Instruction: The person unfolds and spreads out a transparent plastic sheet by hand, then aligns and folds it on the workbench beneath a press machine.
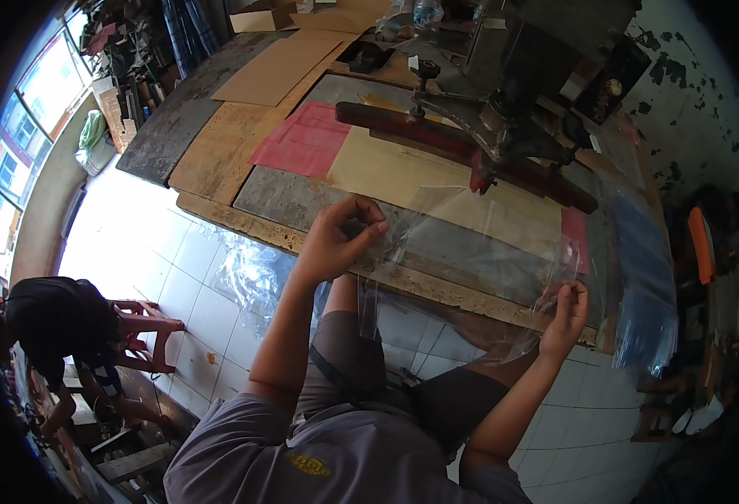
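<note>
A clear plastic sheet (462, 244) stretches between my two hands over the front edge of the worktable, part of it hanging below. My left hand (344, 235) is closed in a pinch at the sheet's left side. Lower and to the right, my right hand (564, 315) pinches the opposite side near the table corner. Under and behind the sheet lies a yellow sheet (378, 168) with a red piece (302, 139) at its left end and a smaller red piece (573, 235) at its right. Above these stands a machine's long dark-red bar (462, 155).
A stack of clear plastic sheets (645, 281) hangs over the table's right end. Cardboard (277, 67) lies at the back left. Crumpled plastic (256, 273) is below the front edge. At left, another person (59, 328) bends near a red stool (155, 336).
</note>
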A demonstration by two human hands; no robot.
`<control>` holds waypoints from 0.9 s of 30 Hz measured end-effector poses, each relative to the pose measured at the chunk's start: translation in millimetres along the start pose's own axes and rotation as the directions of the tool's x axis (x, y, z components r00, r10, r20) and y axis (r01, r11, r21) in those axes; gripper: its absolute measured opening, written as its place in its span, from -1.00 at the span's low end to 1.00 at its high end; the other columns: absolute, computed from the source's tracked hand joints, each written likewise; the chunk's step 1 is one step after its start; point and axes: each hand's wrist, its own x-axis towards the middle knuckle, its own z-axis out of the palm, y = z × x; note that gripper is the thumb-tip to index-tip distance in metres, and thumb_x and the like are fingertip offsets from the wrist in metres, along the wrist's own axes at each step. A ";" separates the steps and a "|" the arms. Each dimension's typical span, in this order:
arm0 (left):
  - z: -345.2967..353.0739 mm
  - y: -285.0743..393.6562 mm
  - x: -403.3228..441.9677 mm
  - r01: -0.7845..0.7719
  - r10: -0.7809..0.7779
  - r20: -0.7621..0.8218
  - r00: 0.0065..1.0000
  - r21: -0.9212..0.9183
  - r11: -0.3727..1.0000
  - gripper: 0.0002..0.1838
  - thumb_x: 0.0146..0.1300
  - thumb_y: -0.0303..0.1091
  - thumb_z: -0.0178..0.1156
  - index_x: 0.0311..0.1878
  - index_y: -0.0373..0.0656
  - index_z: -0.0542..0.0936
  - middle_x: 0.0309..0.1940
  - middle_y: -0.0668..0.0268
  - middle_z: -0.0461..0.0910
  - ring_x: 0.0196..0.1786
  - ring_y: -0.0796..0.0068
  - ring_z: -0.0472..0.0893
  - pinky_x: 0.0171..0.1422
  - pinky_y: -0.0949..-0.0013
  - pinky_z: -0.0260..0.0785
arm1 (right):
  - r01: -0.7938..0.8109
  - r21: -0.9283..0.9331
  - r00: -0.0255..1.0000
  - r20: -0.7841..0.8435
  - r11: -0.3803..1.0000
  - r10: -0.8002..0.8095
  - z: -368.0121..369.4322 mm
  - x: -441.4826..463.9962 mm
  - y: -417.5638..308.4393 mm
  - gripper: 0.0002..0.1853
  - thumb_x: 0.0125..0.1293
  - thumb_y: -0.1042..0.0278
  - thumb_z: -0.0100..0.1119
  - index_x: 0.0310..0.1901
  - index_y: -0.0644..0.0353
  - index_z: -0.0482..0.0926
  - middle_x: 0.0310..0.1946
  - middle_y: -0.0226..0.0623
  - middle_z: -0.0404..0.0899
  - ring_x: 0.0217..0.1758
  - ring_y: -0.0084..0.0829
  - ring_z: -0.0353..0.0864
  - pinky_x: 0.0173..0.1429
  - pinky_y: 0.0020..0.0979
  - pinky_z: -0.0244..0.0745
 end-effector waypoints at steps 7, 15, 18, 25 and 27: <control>-0.9 2.0 0.3 -0.007 0.007 0.008 1.000 0.014 1.000 -0.85 0.37 -0.40 0.38 -0.18 -0.26 0.61 -0.29 0.37 0.68 -0.18 0.63 0.60 -0.03 0.45 0.45 | -0.001 -0.001 1.000 0.008 1.000 0.001 0.5 0.3 -1.2 -0.76 0.62 0.21 0.19 0.03 0.24 0.49 -0.30 -0.30 0.65 -0.31 -0.51 0.58 -0.15 -0.44 0.49; -3.3 -2.6 -3.1 -0.027 0.075 0.215 0.974 -0.216 0.976 -0.86 0.42 -0.41 0.25 -0.16 -0.27 0.52 0.01 0.05 0.73 0.12 0.27 0.72 0.25 0.21 0.55 | -0.019 -0.027 1.000 0.022 0.999 0.020 0.9 0.8 -2.7 -0.76 0.61 0.22 0.22 0.00 0.24 0.50 -0.25 -0.35 0.62 -0.20 -0.50 0.68 -0.11 -0.42 0.60; -6.2 0.7 -12.3 0.130 0.084 0.373 0.924 -0.512 0.849 -0.82 0.47 -0.31 0.16 -0.21 -0.22 0.48 0.30 -0.17 0.57 0.33 0.03 0.64 0.31 0.12 0.55 | -0.012 -0.008 0.999 0.031 1.000 0.012 1.1 1.5 -0.9 -0.78 0.61 0.24 0.21 0.00 0.24 0.51 -0.26 -0.37 0.61 -0.18 -0.51 0.70 -0.12 -0.42 0.62; 26.4 0.3 -71.4 0.563 0.243 0.680 0.692 -0.719 0.408 -0.15 0.50 0.44 -0.15 0.39 -0.22 0.40 0.59 -0.21 0.25 0.57 -0.05 0.38 0.49 -0.05 0.33 | 0.029 0.104 0.975 0.216 0.994 -0.051 -1.0 -3.8 -0.1 -0.81 0.60 0.31 0.21 0.00 0.26 0.49 -0.27 -0.26 0.66 -0.22 -0.48 0.67 -0.08 -0.42 0.59; 46.1 0.9 -86.3 0.573 0.235 0.737 0.633 -0.651 0.499 -0.10 0.53 0.42 -0.16 0.55 -0.24 0.28 0.58 -0.14 0.28 0.59 0.03 0.35 0.51 -0.01 0.31 | 0.030 0.113 0.969 0.241 0.993 -0.057 3.0 -7.4 -8.0 -0.79 0.59 0.30 0.24 0.00 0.26 0.49 -0.28 -0.22 0.68 -0.25 -0.47 0.66 -0.07 -0.42 0.58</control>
